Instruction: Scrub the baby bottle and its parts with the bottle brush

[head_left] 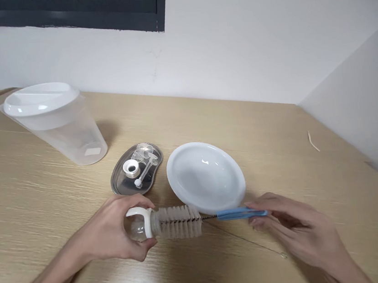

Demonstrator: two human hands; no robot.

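Observation:
Wrapped round a small clear baby bottle (137,230) with a white handle ring (147,222), my left hand (122,227) keeps it on its side, mouth to the right. My right hand (288,223) pinches the blue handle of a bottle brush (241,213). The brush's pale bristles (181,222) lie level at the bottle's mouth, mostly outside; how far the tip reaches in is hard to tell. A thin wire (253,242) with a small loop end lies below the brush. Just behind the brush stands a white bowl (173,175).
A kidney-shaped metal tray (119,187) holds a white ring cap (131,168) and several clear and white small parts. A lidded clear plastic pitcher (67,133) stands at the back left. A short pale strip (312,141) lies at the right. Walls bound the table behind and right.

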